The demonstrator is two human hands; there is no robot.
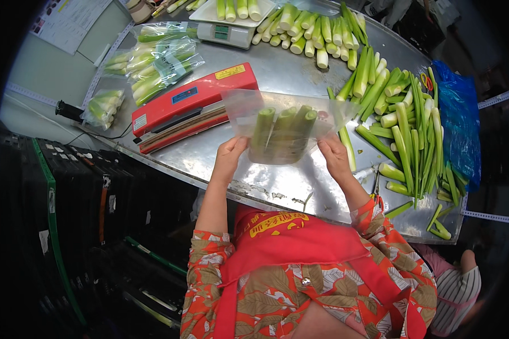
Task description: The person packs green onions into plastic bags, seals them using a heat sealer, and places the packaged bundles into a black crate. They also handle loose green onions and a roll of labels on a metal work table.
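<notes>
Between both hands I hold up a clear plastic bag (280, 157) with several cut green stalks (264, 123) inside, their ends towards the bag's wide upper edge. My left hand (233, 150) pinches the bag's left side, and my right hand (333, 153) grips its right side. Left of the bag lies a red impulse heat sealer (195, 91), and the bag's upper left corner overlaps its right end from my viewpoint. Loose green stalks (377, 144) lie just beyond my right hand.
Filled bags (163, 63) lie at the back left of the metal table (186, 163). A digital scale (225, 34) holds stalks, beside a stalk pile (314, 31). Scissors (376, 190) lie near my right forearm. Blue plastic (460, 123) hangs over the right edge. Another person's sleeve (456, 292) shows lower right.
</notes>
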